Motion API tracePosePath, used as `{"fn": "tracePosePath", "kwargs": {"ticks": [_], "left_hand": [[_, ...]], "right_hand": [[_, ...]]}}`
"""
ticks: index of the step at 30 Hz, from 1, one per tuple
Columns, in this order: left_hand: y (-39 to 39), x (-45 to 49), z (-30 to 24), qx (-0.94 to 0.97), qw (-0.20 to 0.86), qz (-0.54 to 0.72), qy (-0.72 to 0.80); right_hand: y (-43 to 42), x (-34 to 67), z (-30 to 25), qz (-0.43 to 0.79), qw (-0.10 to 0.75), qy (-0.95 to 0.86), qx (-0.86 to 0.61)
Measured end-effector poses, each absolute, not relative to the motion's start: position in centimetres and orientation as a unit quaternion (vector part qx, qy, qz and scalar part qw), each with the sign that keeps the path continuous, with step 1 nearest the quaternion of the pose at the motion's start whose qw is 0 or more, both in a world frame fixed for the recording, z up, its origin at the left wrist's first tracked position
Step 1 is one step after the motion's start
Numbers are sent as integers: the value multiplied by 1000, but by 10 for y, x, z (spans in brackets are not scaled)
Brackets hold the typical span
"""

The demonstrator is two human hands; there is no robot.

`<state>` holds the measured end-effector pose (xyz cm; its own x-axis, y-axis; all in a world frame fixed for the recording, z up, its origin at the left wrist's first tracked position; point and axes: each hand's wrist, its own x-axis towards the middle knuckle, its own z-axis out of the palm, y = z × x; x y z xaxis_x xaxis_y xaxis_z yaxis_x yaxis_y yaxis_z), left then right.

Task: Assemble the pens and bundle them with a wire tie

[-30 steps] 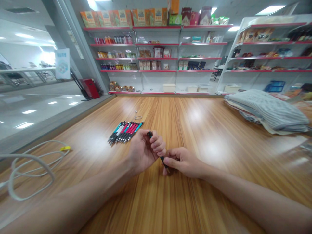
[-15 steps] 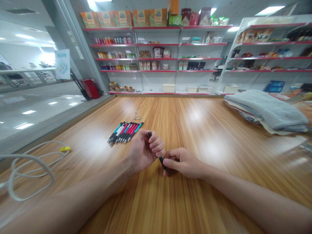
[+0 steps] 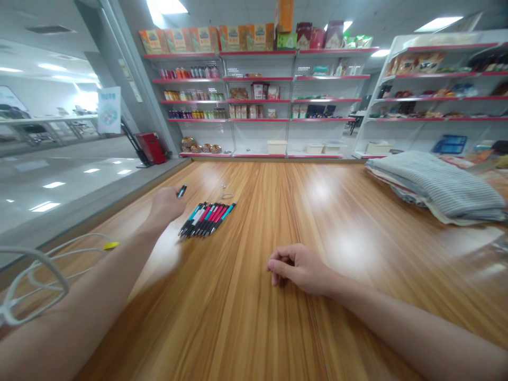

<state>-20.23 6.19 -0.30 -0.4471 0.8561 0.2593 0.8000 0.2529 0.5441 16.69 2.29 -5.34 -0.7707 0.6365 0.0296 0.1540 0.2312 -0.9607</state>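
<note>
My left hand (image 3: pixel 165 205) is stretched out over the wooden table (image 3: pixel 254 296), closed around a dark pen (image 3: pixel 181 191) whose end sticks out past the fingers. It hovers just left of a row of several pens (image 3: pixel 206 218) with teal, pink and red barrels lying side by side. My right hand (image 3: pixel 297 267) rests on the table nearer to me, fingers curled loosely under; whether it holds anything is hidden.
Small metal rings or springs (image 3: pixel 227 195) lie just beyond the pens. A white cable (image 3: pixel 35 275) with a yellow tag coils at the left edge. Folded striped cloth (image 3: pixel 436 182) sits at the right. Shelves of goods (image 3: pixel 257 95) stand behind the table.
My left hand has pulled away from the right hand and reached forward-left with the pen, to beside the row of pens. The right hand stays in place, without the pen tip.
</note>
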Motion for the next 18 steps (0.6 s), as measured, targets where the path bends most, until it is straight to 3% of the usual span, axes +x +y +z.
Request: {"fn": "tracePosePath", "kwargs": {"ticks": [6, 18], "left_hand": [[70, -188, -32, 522, 23, 175, 835], [47, -120, -65, 538, -66, 68, 838]], "right_hand": [[23, 168, -56, 565, 215, -751, -266], [17, 170, -53, 490, 231, -790, -288]]}}
